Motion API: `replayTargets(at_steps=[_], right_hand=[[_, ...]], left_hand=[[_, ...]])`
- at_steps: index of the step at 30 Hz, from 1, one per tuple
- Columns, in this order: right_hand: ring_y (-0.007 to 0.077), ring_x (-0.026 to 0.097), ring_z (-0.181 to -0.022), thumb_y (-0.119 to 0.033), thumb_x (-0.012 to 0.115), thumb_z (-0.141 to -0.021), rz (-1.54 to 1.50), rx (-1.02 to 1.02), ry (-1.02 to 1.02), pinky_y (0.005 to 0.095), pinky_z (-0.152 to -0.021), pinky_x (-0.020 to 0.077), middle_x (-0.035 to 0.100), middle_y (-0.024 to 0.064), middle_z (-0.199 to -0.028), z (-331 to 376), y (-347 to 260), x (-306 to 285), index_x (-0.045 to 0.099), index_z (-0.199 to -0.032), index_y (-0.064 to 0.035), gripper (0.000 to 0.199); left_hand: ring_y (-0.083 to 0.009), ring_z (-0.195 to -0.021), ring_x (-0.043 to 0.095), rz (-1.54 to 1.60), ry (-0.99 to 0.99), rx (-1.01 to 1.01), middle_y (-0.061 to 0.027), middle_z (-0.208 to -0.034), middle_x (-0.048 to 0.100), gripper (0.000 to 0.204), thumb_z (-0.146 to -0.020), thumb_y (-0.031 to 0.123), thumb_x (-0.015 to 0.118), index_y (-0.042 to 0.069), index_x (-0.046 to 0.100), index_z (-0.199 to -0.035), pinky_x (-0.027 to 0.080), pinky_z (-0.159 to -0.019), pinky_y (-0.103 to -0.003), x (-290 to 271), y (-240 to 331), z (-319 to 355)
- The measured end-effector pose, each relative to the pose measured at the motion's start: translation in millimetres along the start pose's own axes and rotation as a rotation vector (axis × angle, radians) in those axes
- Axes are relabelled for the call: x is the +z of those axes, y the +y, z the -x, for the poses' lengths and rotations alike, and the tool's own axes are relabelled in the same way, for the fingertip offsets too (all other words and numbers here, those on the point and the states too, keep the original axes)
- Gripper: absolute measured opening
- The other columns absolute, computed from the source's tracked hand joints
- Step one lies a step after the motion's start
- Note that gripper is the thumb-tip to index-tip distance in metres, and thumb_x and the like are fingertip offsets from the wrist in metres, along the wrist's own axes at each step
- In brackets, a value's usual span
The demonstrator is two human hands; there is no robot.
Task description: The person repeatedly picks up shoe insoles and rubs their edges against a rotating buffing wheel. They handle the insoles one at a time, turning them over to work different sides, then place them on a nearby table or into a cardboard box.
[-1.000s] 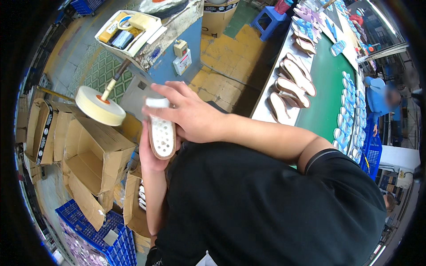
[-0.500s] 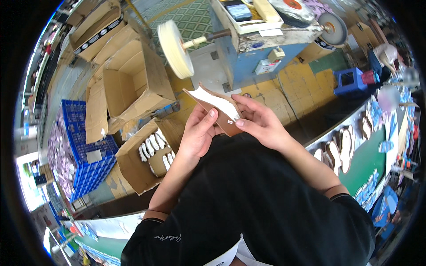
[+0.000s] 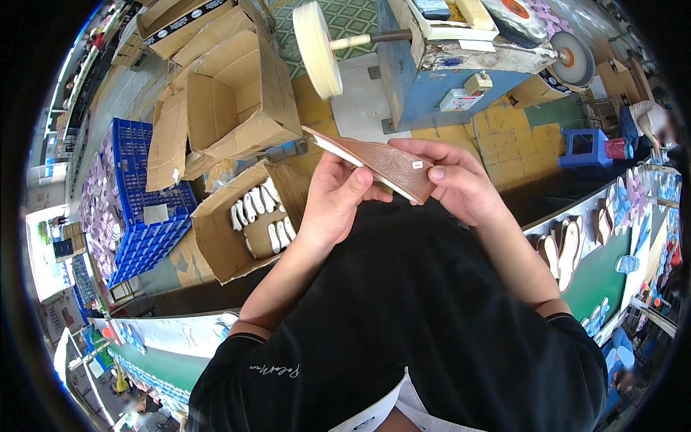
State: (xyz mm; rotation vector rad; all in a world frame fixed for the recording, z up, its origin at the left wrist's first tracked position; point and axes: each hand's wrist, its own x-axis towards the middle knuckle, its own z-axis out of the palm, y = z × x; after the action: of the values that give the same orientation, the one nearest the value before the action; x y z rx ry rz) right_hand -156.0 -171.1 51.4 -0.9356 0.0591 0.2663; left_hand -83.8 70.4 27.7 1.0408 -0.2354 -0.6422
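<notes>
Two bare hands hold a sandal sole [image 3: 392, 164] between them, out in front of the wearer's black shirt [image 3: 403, 295]. The left hand [image 3: 335, 191] has its grip closed on the sole's left part, thumb along the near edge. The right hand [image 3: 461, 176] is clamped on the other end, its thumb pressed to the brown surface beside a small white label [image 3: 417, 165].

Half a second ago the sole's hollow white side faced up; now it has been tipped over—the brown grained face is uppermost and only a white strip shows along the near edge. A second ago the white, hole-dotted side was showing, with the right hand reaching across it.

The view has swung too: the pale wheel [image 3: 313, 50], at left a second ago, is now above the hands, beside the blue machine cabinet [image 3: 403, 86]. Below left, a cardboard box [image 3: 223, 255] of white pieces [image 3: 274, 236] is in clear view—as is the green worktop [image 3: 592, 291] at right, with more soles [image 3: 568, 252].
</notes>
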Motion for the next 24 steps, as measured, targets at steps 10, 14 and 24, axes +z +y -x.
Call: replayTargets(at_steps=[10,14,24], right_hand=[[0.0225,0.072,-0.131,-0.024,0.074,-0.105,0.088,-0.074,-0.104,0.0366,-0.114,0.0553,0.075,0.0187,-0.146,-6,-10,17,0.058,-0.162,0.0098,0.069],[0.0221,0.072,-0.132,-0.026,0.077,-0.103,0.295,-0.142,-0.048,0.0365,-0.115,0.0541,0.075,0.0180,-0.147,-3,-15,31,0.059,-0.163,0.0079,0.071],[0.0203,0.071,-0.132,-0.021,0.078,-0.103,0.473,-0.201,-0.021,0.0352,-0.114,0.0534,0.074,0.0170,-0.149,-4,-29,45,0.059,-0.163,0.0058,0.068]], left_hand=[[-0.0270,-0.118,0.077,0.036,-0.006,0.154,-0.0137,-0.138,0.074,0.061,-0.108,0.043,0.082,0.004,0.058,-0.148,0.067,-0.093,-0.044,-3,9,12],[-0.0211,-0.118,0.074,0.095,-0.029,0.225,-0.0105,-0.138,0.074,0.061,-0.106,0.035,0.087,0.004,0.058,-0.149,0.065,-0.095,-0.038,-4,8,15],[-0.0198,-0.123,0.070,0.119,-0.025,0.264,-0.0093,-0.143,0.072,0.070,-0.104,0.038,0.089,0.005,0.055,-0.155,0.059,-0.101,-0.038,-9,2,18]])
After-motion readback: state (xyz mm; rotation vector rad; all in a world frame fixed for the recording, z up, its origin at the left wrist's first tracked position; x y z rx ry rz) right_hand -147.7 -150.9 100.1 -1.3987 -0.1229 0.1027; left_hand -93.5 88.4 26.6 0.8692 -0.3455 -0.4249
